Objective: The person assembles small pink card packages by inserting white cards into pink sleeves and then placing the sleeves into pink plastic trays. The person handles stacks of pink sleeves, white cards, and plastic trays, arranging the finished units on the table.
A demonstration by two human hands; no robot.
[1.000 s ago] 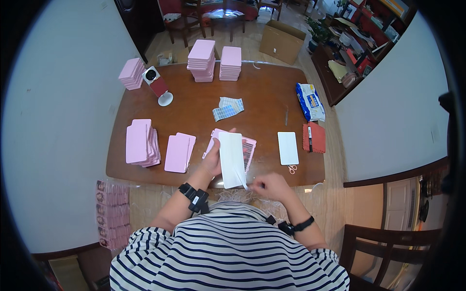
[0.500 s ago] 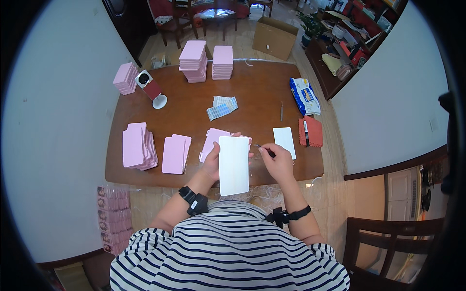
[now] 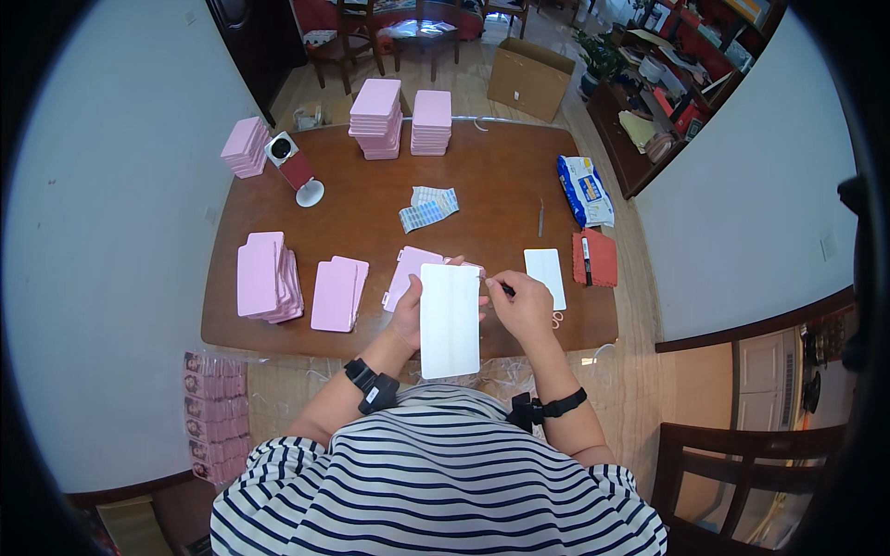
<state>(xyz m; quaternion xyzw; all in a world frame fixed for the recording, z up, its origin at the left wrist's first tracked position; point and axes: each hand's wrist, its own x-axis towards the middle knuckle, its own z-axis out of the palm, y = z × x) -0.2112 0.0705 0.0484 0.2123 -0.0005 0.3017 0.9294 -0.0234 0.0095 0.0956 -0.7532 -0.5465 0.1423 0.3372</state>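
Observation:
My left hand (image 3: 406, 317) holds up a long white rectangular panel (image 3: 451, 324), thumb along its left edge and fingers behind it. My right hand (image 3: 525, 304) pinches a small dark slim tool (image 3: 507, 289), its kind too small to make out. The tool's tip is by the panel's upper right corner; whether it touches I cannot tell. On the table behind the panel lies a pink case (image 3: 408, 274), partly hidden. Right of my right hand is a white card (image 3: 544, 271), with pinkish scissor-like loops (image 3: 557, 320) at its lower end.
Pink cases stand in stacks at left (image 3: 261, 276), beside it (image 3: 338, 293) and at the far edge (image 3: 375, 119). Sticker sheets (image 3: 430, 209) lie mid-table. Wet wipes (image 3: 585, 191), a red cloth (image 3: 598, 259) with a marker, and tweezers (image 3: 541, 219) are at right. A camera-like device (image 3: 292, 167) stands far left.
My right hand has moved slightly left, bringing the dark tool to the white panel's upper right corner. The loops below the white card show more now. The view has shifted slightly.

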